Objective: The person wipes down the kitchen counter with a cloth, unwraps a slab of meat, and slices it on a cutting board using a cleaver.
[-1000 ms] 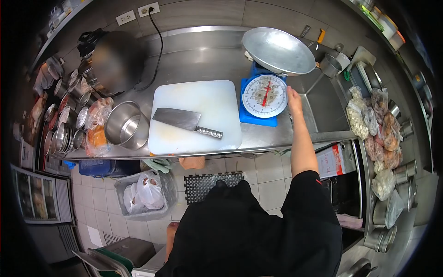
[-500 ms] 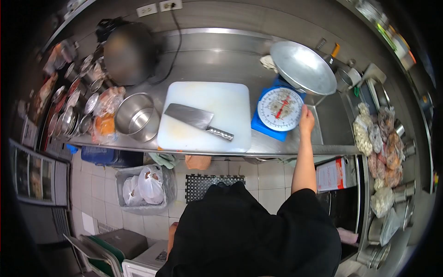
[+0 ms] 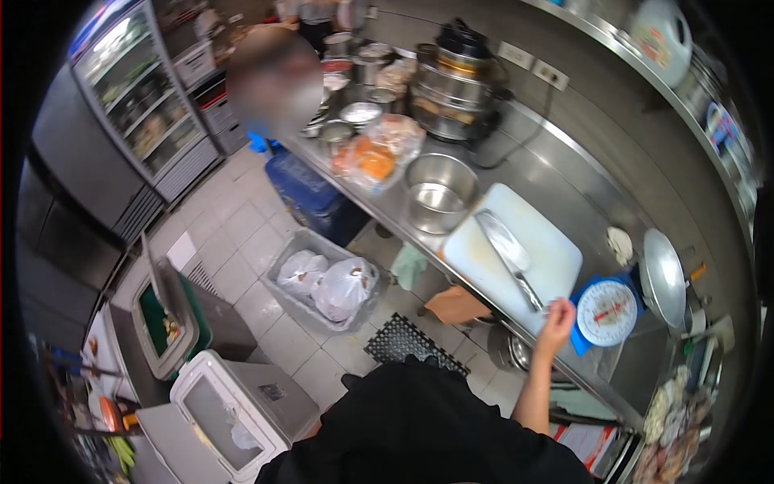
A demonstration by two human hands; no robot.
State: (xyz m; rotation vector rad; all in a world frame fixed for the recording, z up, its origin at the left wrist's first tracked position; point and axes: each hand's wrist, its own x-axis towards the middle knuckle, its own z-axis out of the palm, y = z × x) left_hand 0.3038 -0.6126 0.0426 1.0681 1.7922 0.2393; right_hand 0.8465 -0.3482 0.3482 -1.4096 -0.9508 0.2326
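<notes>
Right hand at the cleaver's handle on a steel bench

Only one of the person's hands shows: the right hand [image 3: 558,316], raised at the near edge of the long stainless-steel bench [image 3: 556,194], fingers loosely curled and slightly apart, clamped on nothing that can be made out. Its fingertips sit just at the end of the handle of the one broad steel cleaver [image 3: 506,252]; whether they touch it cannot be told. That cleaver lies flat on the single white rectangular plastic cutting board [image 3: 536,246], blade toward 11 o'clock from the hand. The left hand is out of sight.

At 3 o'clock from the hand stands one blue dial scale with a white face and red needle [image 3: 606,313], its round steel weighing pan [image 3: 662,278] tilted above it. At 10 o'clock from the board sits one empty round steel pot [image 3: 439,192], and beyond it a clear bag of orange food [image 3: 375,157] and one stack of dark steamer pots [image 3: 455,81].

Below the bench, the floor is pale square tile, with one black rubber mat [image 3: 407,343] and one grey bin holding two tied white plastic bags [image 3: 326,282]. A glass-door fridge [image 3: 133,97] lines the far wall. No writing is legible.
</notes>
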